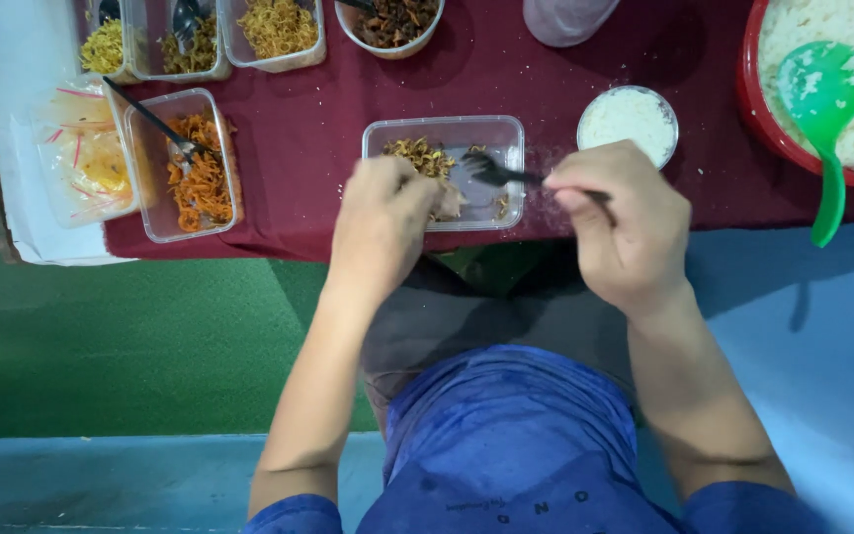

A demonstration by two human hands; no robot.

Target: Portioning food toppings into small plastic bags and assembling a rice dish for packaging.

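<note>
Clear plastic tray sits on the maroon cloth at the table's near edge; the right hand pinches a black fork over it, the left hand curls on its rim, beside a cup of rice

Bare maroon surface lies open to us between the clear tray and the tub of orange shreds. Right of the tray, the small white bowl crowds close. Beyond it the red basin and green ladle block the far right. Tubs line the back edge.
</note>
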